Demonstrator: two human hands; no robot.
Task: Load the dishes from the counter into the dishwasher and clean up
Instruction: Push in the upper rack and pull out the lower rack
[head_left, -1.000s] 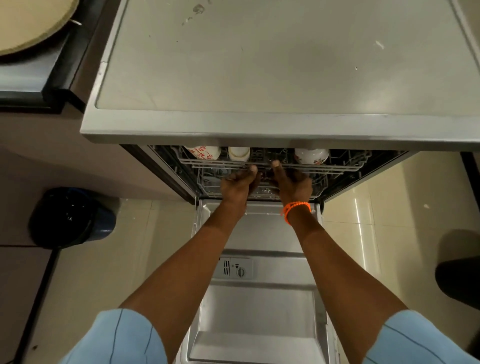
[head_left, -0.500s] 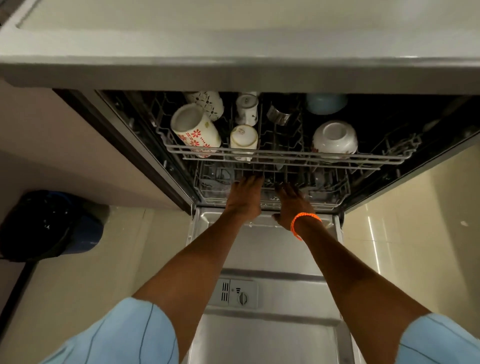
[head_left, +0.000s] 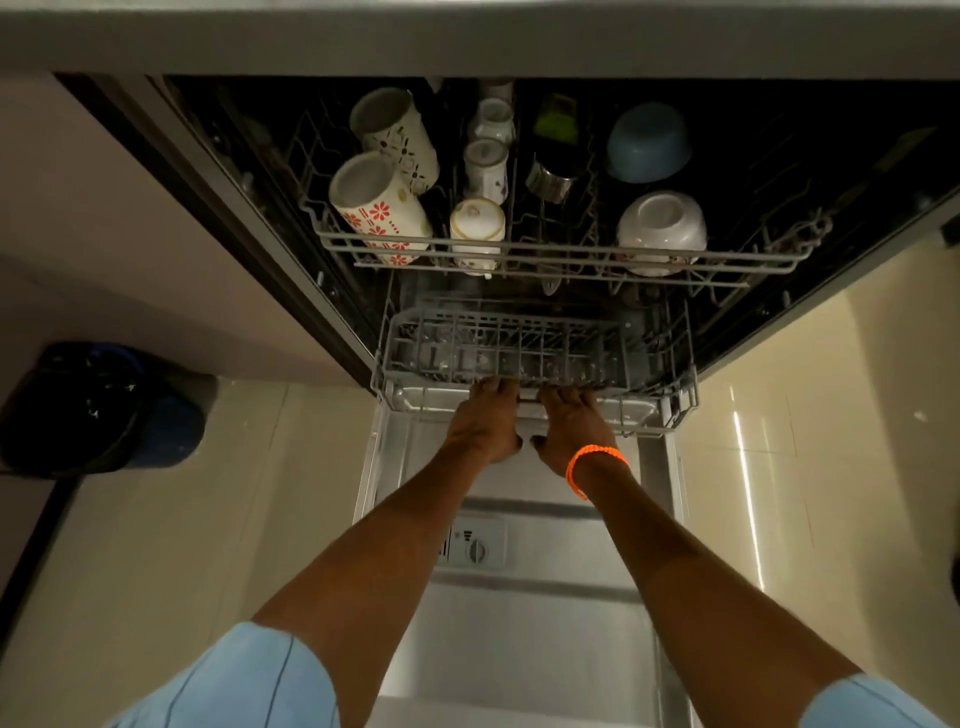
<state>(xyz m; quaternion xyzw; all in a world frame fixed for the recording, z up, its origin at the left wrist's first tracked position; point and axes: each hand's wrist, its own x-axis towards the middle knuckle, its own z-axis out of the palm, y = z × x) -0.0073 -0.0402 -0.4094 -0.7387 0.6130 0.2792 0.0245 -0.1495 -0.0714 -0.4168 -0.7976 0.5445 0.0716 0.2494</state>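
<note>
The dishwasher (head_left: 270, 218) stands open under the table (head_left: 467, 41), its door (head_left: 519, 649) folded down flat.

The upper rack (head_left: 561, 257) holds two tall mugs lying tilted at the left, one with red flowers (head_left: 376, 205) and behind it one with a dark pattern (head_left: 397, 130). In the middle row stand three small white cups (head_left: 477, 228), one behind another. Right of them are a steel cup (head_left: 549, 182) and something green (head_left: 558, 122), too dim to name. At the right sit two upturned bowls, a white one (head_left: 661, 228) in front and a blue one (head_left: 648, 141) behind.

The lower rack (head_left: 670, 410) carries a grey cutlery basket (head_left: 498, 343); its contents are unclear.

The left hand (head_left: 485, 421) and right hand (head_left: 571, 423) lie side by side, fingers curled over the lower rack's front rail. An orange band (head_left: 592, 460) circles the right wrist.

A dispenser (head_left: 475, 543) on the door bears marks too small to read. A dark bin (head_left: 98, 410) stands on the floor at left.
</note>
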